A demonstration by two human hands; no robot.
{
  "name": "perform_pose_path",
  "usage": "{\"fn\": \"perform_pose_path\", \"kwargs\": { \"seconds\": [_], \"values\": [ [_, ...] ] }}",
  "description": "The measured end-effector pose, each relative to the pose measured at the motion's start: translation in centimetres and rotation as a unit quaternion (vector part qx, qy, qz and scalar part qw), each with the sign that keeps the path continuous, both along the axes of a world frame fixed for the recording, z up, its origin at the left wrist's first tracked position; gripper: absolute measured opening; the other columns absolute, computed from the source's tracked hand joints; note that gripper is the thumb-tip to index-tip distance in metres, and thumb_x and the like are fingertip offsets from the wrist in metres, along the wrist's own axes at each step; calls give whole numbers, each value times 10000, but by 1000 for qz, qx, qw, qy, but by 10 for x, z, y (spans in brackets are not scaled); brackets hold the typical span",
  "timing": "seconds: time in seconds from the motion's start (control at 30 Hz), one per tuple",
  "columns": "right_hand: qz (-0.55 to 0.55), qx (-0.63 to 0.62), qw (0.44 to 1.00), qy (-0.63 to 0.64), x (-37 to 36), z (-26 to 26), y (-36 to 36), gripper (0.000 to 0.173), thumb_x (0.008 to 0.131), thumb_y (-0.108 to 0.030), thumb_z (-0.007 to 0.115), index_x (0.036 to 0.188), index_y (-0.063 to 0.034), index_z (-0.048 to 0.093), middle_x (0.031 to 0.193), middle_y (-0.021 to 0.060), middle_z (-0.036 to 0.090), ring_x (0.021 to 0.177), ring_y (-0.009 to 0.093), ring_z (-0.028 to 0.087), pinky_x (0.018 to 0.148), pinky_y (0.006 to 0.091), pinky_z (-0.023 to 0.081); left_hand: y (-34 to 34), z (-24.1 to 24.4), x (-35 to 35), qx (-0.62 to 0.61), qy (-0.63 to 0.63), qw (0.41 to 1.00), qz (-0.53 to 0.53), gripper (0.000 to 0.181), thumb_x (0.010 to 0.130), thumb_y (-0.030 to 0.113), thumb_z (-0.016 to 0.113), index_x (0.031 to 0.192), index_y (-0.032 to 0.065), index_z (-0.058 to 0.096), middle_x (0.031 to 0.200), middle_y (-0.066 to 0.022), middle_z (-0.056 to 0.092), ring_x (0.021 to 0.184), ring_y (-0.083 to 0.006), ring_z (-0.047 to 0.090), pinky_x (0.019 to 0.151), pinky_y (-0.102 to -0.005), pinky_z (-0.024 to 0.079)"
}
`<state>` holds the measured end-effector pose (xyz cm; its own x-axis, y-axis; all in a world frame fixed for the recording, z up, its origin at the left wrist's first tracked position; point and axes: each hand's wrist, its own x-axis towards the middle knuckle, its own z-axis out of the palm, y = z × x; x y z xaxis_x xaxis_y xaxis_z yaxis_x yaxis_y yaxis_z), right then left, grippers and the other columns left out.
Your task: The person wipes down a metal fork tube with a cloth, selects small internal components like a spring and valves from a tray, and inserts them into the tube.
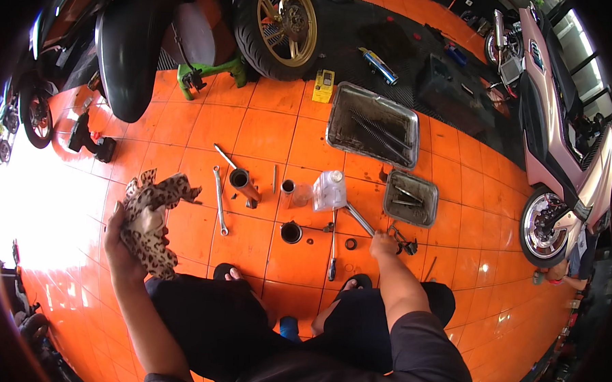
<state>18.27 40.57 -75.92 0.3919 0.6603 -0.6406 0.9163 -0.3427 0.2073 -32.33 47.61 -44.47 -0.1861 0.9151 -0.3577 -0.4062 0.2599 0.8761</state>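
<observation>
My left hand [124, 244], raised at the left, is closed round a leopard-print rag [153, 225]. On the right, my right hand [383, 244] grips the near end of a metal tube [360, 219], whose far end lies by a clear plastic bottle [330, 192]. Left of that bottle stand a fork tube [287, 187] and a larger orange-looking cylinder [241, 179]. A dark open cylinder [291, 232] stands nearer me. Between it and my right hand are a screwdriver [332, 266] and a black ring [351, 243]. A ring spanner [219, 200] lies towards the left.
Two metal trays, one large [339, 136] with springs and one small [426, 219] with metal parts, lie ahead. A cordless impact driver [90, 140] is at left. Motorcycles flank the tiles; a gold wheel [287, 26], a spray can [379, 66] and a yellow box [323, 86] are beyond.
</observation>
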Motion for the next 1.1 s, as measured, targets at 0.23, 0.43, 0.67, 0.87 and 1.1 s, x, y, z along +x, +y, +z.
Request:
{"fn": "perform_pose_path", "kwargs": {
  "seconds": [0.23,0.43,0.67,0.87,1.1],
  "values": [
    [-35,-58,996,59,10,6,15,453,914,-132,567,1342,-22,468,1262,202,587,1125,345,607,892,443,544,-26,-26,-33,88,-322,940,-75,640,989,462,325,1389,-34,393,1158,-365,562,937,-511,634,721,-660,539],
    [-124,60,981,134,30,52,3,360,896,-139,549,1223,10,553,1073,221,647,928,311,666,715,419,551,-28,-7,52,170,-476,814,-287,676,962,374,404,1465,-42,230,1489,-251,294,1225,-516,442,895,-682,463],
    [-463,141,759,436,52,144,-27,28,813,-31,594,838,-27,582,666,84,557,520,163,532,476,336,470,-89,35,164,18,-326,890,-318,736,834,296,558,1443,-25,299,1331,-234,506,1219,-329,537,1041,-446,431],
    [-418,257,516,702,-45,236,-84,281,859,-106,626,1122,-30,562,977,99,648,855,200,652,741,344,540,-145,-56,313,23,-13,920,-391,720,1007,442,426,1490,-34,185,1513,-257,283,1382,-373,348,1146,-404,255],
    [-243,296,877,291,-104,231,-176,331,794,-138,670,1092,-19,588,796,115,672,698,212,667,600,354,510,-136,-67,362,164,344,821,-426,1038,819,324,713,1490,-71,27,1504,-405,101,1199,-542,484,958,-460,484]
  ]
}}
